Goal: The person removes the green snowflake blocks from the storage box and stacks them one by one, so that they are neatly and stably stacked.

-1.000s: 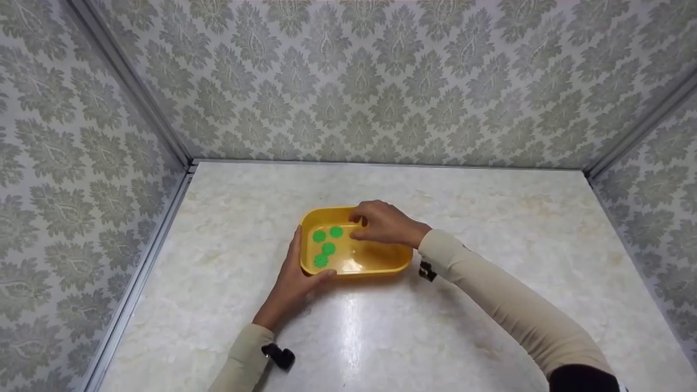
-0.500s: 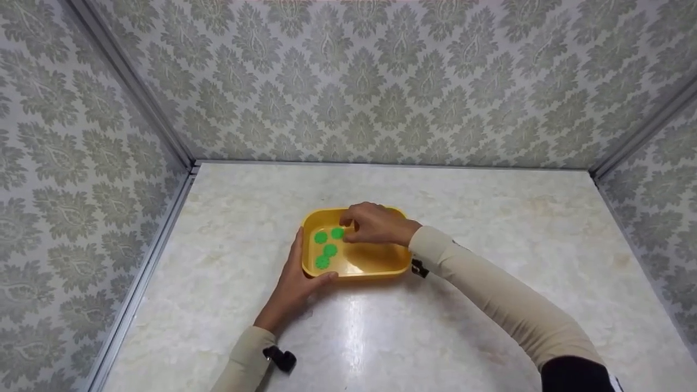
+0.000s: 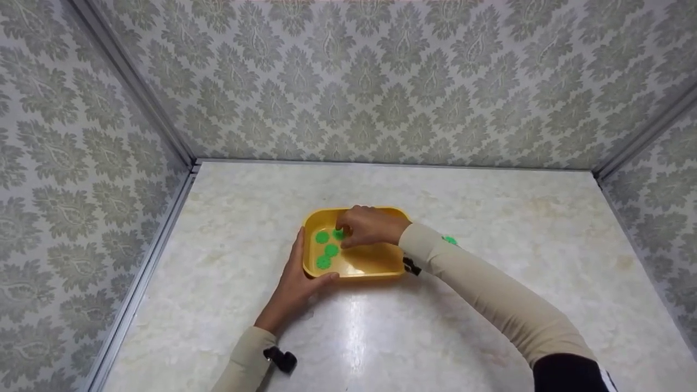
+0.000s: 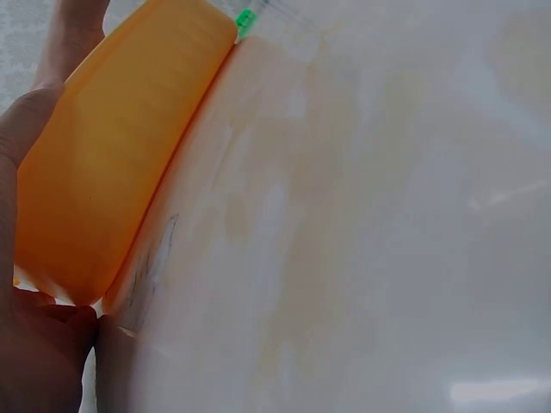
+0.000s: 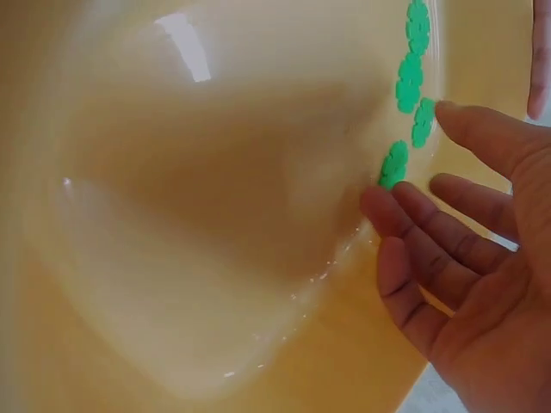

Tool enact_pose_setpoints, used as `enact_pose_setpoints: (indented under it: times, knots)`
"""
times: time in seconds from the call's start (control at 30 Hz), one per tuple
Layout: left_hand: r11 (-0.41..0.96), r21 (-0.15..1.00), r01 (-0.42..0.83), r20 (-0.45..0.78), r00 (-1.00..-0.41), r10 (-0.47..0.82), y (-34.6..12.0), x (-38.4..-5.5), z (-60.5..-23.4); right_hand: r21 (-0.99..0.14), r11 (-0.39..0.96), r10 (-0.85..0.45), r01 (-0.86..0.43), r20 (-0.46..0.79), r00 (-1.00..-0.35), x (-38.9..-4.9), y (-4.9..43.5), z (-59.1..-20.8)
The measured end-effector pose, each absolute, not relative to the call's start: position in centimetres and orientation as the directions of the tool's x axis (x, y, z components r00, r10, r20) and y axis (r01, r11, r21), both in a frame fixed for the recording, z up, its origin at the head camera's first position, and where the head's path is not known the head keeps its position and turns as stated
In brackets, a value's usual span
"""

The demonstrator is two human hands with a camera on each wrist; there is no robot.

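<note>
A yellow plastic tub (image 3: 375, 272) stands on the table, with several flat green notched discs (image 3: 323, 262) on its floor toward the left end. My left hand (image 3: 297, 283) holds the tub's left end, fingers along the outer wall and thumb at the front rim; the left wrist view shows the tub's orange-looking outer side (image 4: 120, 129). My right hand (image 3: 373, 226) reaches down inside, fingers spread and loosely bent around the far right disc (image 3: 338, 234). In the right wrist view, the fingertips (image 5: 379, 206) lie right at the nearest disc (image 5: 394, 165), with nothing pinched.
Another green piece (image 3: 450, 240) lies on the table right of the tub, partly behind the right sleeve (image 3: 479, 283). Patterned wall panels (image 3: 359, 81) border the pale marbled table (image 3: 234, 207) at the back and sides.
My right hand has moved left and down into the tub, onto the far right disc. The green piece behind the sleeve has come into view. My left hand keeps its hold.
</note>
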State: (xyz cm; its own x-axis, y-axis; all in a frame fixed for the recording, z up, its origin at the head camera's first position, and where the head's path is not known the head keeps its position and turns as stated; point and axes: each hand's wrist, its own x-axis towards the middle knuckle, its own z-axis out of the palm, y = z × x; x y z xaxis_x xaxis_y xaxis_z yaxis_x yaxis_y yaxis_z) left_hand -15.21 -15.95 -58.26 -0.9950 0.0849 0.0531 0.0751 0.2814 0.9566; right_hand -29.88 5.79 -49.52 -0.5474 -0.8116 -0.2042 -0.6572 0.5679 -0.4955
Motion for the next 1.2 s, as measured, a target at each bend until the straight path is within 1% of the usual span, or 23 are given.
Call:
enact_pose_setpoints:
  times: [0.2,0.47,0.8,0.9,1.2]
  knots:
    - [0.303,0.951,0.056,0.036,-0.997,0.071,-15.9,-15.2,-58.2,-0.470,0.593,-0.800,-0.653,-0.259,-0.541,-30.4,5.4,-49.0]
    - [0.301,0.953,0.042,0.023,-0.998,0.067,-15.6,-15.2,-58.3,-0.468,0.626,-0.777,-0.624,-0.308,-0.549,-30.8,5.2,-49.9]
    - [0.299,0.954,0.026,0.008,-0.998,0.060,-15.7,-15.2,-58.1,-0.504,0.578,-0.812,-0.642,-0.274,-0.515,-31.1,5.1,-50.2]
    - [0.296,0.955,0.029,0.011,-0.998,0.060,-15.8,-15.3,-58.0,-0.510,0.575,-0.813,-0.639,-0.271,-0.515,-31.2,5.1,-50.2]
    - [0.293,0.954,0.069,0.048,-0.996,0.078,-15.9,-15.3,-58.2,-0.484,0.545,-0.835,-0.685,-0.234,-0.499,-31.2,4.8,-50.4]
